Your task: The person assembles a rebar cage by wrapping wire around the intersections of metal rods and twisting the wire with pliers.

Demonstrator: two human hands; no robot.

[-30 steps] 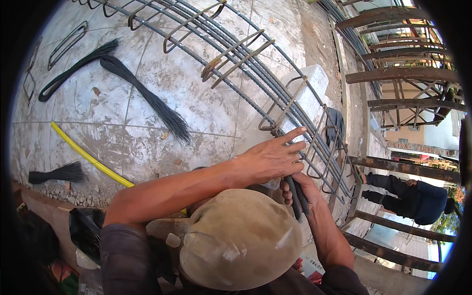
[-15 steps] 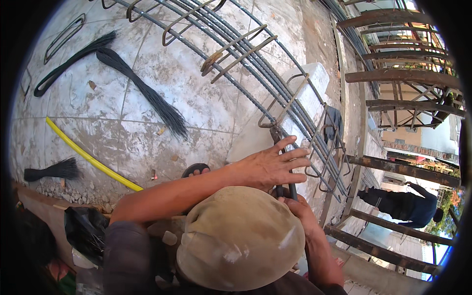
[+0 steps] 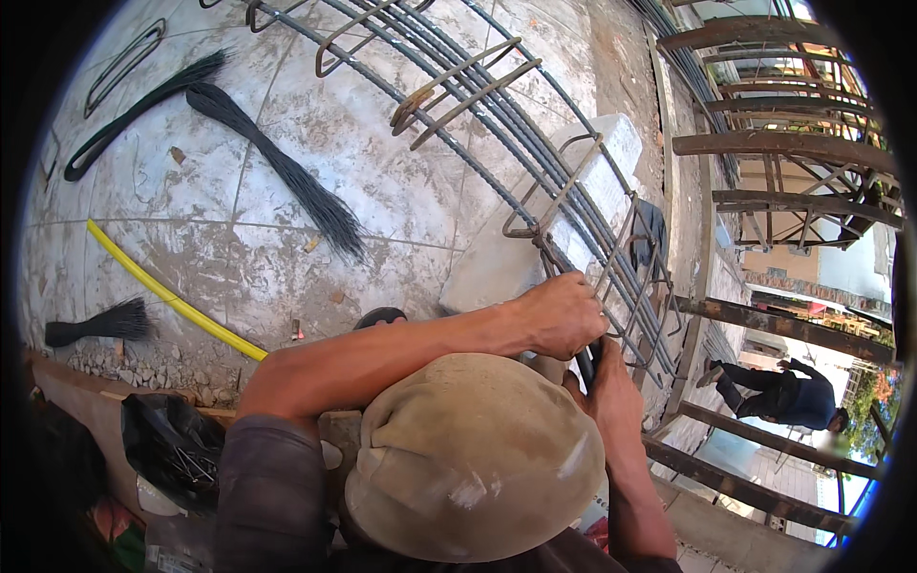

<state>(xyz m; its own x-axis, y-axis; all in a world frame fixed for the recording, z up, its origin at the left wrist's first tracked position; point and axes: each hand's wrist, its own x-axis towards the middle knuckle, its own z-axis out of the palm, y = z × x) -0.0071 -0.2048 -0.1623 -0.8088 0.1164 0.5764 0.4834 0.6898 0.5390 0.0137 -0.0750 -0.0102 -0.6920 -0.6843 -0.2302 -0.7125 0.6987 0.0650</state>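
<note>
My right hand [image 3: 614,392] is closed round the dark handles of a pair of pincers [image 3: 588,359], low beside the rebar cage [image 3: 564,183]. Just above it, my left hand [image 3: 565,313] is closed in a fist over the upper part of the tool, next to the lower stirrup corner [image 3: 522,229]. What lies inside that fist is hidden, and so are the pincers' jaws. Long ribbed bars and bent stirrups make up the cage, which runs from the top of the view down to the right of my hands.
A pale block [image 3: 611,153] sits under the cage. Bundles of black tie wire [image 3: 287,177] and a yellow hose [image 3: 172,298] lie on the floor at left. A black plastic bag [image 3: 172,444] is lower left; a tan rounded cap [image 3: 473,458] fills the lower middle. Another person [image 3: 798,393] is at far right.
My left hand has gone from spread fingers to a closed fist. The pincers' handles and my right hand have shifted slightly right and up. The person at right has changed stance.
</note>
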